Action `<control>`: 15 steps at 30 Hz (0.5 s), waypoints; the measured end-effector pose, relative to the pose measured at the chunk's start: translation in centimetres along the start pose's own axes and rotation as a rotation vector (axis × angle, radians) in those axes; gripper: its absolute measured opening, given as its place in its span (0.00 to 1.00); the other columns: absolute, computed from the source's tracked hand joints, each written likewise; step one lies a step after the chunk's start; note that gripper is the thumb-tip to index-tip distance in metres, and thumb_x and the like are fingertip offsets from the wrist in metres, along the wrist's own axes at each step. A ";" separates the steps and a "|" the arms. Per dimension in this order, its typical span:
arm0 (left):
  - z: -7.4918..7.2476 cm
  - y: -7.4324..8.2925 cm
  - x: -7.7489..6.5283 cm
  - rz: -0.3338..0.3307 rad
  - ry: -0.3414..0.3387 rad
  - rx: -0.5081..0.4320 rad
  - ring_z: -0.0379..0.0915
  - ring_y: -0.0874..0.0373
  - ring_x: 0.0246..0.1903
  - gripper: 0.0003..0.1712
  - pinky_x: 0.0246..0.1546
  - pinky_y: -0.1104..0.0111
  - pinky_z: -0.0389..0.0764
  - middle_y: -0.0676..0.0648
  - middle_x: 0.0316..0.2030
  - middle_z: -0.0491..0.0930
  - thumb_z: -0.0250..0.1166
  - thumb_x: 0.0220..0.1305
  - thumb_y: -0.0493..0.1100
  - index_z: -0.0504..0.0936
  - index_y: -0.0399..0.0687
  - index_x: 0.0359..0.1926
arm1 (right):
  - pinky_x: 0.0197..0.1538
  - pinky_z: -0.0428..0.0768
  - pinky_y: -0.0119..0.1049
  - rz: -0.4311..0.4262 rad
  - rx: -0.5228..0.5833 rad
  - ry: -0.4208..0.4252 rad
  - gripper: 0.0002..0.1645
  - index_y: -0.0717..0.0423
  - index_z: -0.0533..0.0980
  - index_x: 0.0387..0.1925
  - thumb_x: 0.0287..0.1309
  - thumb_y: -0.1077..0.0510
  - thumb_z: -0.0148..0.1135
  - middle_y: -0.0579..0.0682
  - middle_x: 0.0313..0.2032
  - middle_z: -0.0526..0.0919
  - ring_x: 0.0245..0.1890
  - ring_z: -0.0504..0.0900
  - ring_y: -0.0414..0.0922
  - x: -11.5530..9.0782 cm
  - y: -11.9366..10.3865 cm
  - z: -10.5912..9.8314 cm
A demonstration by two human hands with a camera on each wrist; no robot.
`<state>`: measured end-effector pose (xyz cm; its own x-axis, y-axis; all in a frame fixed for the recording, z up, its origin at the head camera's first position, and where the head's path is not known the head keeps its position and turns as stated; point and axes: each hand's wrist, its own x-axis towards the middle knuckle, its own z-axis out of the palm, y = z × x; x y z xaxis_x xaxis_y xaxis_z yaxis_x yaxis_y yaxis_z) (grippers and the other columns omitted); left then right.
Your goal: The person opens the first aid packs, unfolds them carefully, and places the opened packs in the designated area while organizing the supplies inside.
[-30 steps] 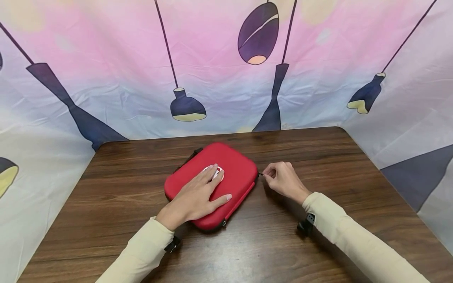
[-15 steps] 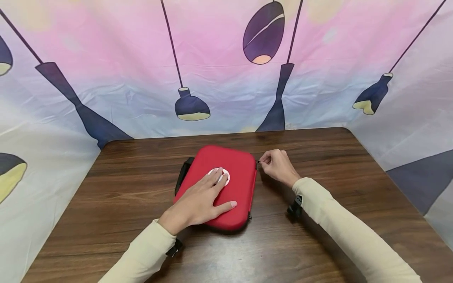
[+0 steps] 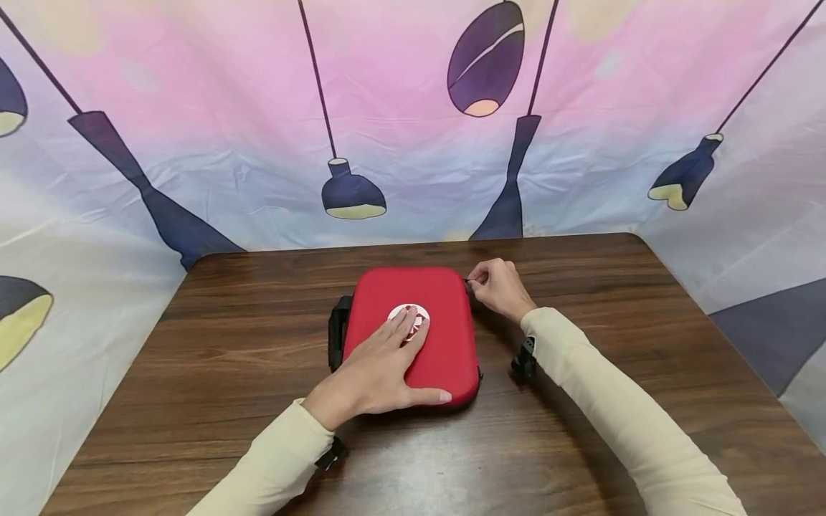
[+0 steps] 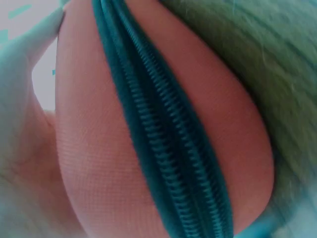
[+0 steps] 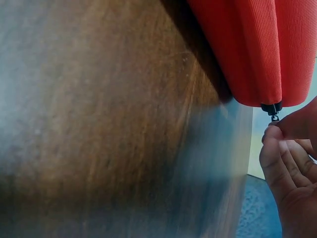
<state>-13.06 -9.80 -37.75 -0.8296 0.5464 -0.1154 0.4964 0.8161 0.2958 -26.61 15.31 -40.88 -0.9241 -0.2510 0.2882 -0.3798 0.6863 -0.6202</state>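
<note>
A red zip case [image 3: 445, 344] with a round white emblem lies flat on the table. My left hand [image 3: 377, 369] rests on its lid with straight fingers, partly covering the emblem. At the far right corner, my right hand [image 3: 500, 290] pinches the zipper pull between thumb and fingertips. The right wrist view shows that small metal pull [image 5: 274, 118] hanging from a black slider at the case's corner. Along one side of the case, in the left wrist view, two rows of zipper teeth [image 4: 158, 129] run apart from each other. The case's inside is hidden.
A dark wood-grain table [image 3: 226, 344] carries the case. On the case's left side is a black handle [image 3: 338, 333]. Behind the table hangs a cloth backdrop [image 3: 258, 158] printed with lamps. Dark straps with devices [image 3: 525, 358] sit on both wrists.
The red case has turned counterclockwise under my left hand and now sits nearly square to the table. My right hand, still pinching the zipper pull, has moved farther away and slightly left.
</note>
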 end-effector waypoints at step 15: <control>0.2 0.6 1.7 -0.027 0.021 0.036 0.35 0.44 0.79 0.64 0.78 0.57 0.43 0.40 0.80 0.44 0.52 0.59 0.83 0.51 0.44 0.80 | 0.38 0.84 0.43 0.010 -0.021 -0.033 0.08 0.64 0.87 0.34 0.59 0.69 0.63 0.55 0.29 0.88 0.31 0.84 0.48 0.0 0.3 -0.4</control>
<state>-14.15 -8.30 -37.91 -0.8477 0.5204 -0.1029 0.4824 0.8369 0.2588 -26.72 15.78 -40.74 -0.9287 -0.2666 0.2576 -0.3702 0.7032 -0.6070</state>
